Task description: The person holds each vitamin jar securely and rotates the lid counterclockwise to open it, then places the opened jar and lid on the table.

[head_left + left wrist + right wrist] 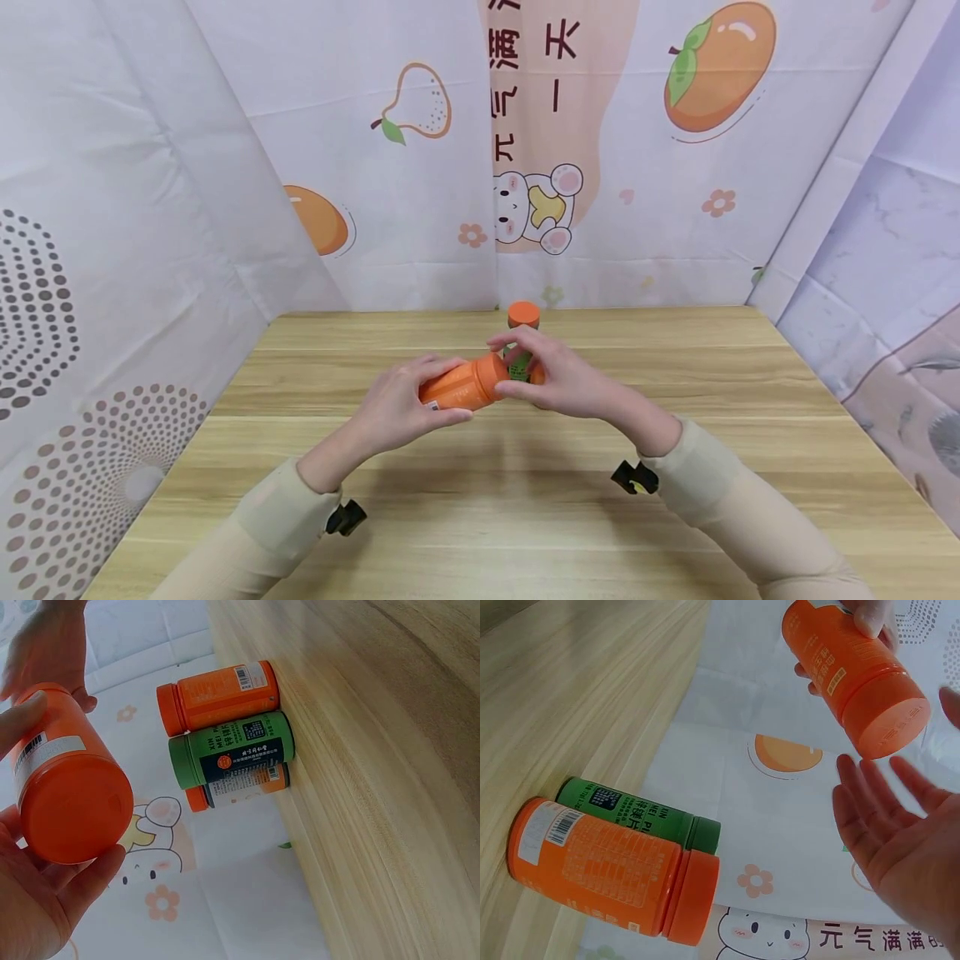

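My left hand (393,404) grips an orange plastic bottle (457,385) around its body, above the table. The bottle lies tilted, its orange screw cap (889,724) toward the right hand and its base (75,810) facing the left wrist camera. My right hand (562,379) is at the cap end with fingers spread and relaxed; in the right wrist view a gap shows between its fingertips and the cap. Behind the hands stand a green bottle (240,750), another orange bottle (225,694) and an orange-capped bottle with a pale label (244,789), close together.
The wood-grain table (480,517) stretches out beneath both arms. A white printed curtain (420,225) hangs along the table's far edge, with more fabric (112,208) at the left and a marbled sheet (900,225) at the right.
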Action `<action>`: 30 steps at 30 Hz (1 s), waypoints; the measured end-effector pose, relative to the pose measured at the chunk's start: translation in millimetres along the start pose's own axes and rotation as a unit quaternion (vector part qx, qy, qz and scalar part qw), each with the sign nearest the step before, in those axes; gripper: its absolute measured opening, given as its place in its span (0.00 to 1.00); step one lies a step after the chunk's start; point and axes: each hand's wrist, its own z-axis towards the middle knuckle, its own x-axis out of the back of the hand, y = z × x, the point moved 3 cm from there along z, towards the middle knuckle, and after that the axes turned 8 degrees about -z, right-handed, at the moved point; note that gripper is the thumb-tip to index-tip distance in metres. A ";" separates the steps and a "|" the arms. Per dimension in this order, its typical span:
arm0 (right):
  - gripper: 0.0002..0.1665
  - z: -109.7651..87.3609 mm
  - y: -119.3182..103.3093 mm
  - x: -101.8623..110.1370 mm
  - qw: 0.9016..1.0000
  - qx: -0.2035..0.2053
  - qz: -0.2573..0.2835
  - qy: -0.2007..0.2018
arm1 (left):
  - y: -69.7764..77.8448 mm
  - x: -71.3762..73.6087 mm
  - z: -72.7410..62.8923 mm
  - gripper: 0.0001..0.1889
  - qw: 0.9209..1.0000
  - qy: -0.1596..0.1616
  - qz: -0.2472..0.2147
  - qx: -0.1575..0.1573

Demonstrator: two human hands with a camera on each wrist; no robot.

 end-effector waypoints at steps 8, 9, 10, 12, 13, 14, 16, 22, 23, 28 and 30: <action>0.27 3.7 0.5 -1.3 0.998 -0.067 -0.015 -0.017 | 1.3 -0.5 0.4 0.31 1.000 -0.005 0.006 0.004; 0.27 3.9 0.6 -1.6 0.997 -0.068 -0.019 -0.019 | 1.1 -1.0 0.5 0.31 1.000 -0.006 0.007 0.004; 0.27 4.0 0.7 -1.9 0.997 -0.069 -0.021 -0.020 | 1.1 -1.3 0.5 0.31 1.000 -0.007 0.007 0.004; 0.26 3.9 0.4 -2.2 0.997 -0.067 -0.022 -0.022 | 1.3 -1.8 0.6 0.31 1.000 -0.006 0.006 0.006; 0.26 3.8 0.4 -2.5 0.997 -0.067 -0.021 -0.024 | 1.4 -2.0 0.6 0.31 1.000 -0.006 0.006 0.007; 0.25 3.6 0.3 -2.7 0.997 -0.067 -0.020 -0.025 | 1.4 -2.1 0.6 0.31 1.000 -0.006 0.005 0.008; 0.24 3.3 -0.2 -3.1 0.997 -0.065 -0.020 -0.027 | 1.9 -2.1 0.7 0.31 1.000 -0.004 0.005 0.009; 0.23 2.4 -1.8 -3.8 0.998 -0.048 -0.007 -0.027 | 2.1 -2.1 1.2 0.31 1.000 0.000 0.006 0.005; 0.24 2.3 -2.1 -3.9 0.999 -0.044 -0.001 -0.026 | 2.0 -2.1 1.2 0.31 1.000 0.001 0.006 0.005; 0.25 1.5 -2.7 -3.5 0.999 -0.030 0.009 -0.023 | 0.4 -2.2 1.3 0.31 1.000 0.000 0.004 0.006; 0.26 0.8 -2.9 -2.8 1.000 -0.023 0.004 -0.019 | 0.4 -2.0 1.7 0.31 1.000 0.001 0.003 0.006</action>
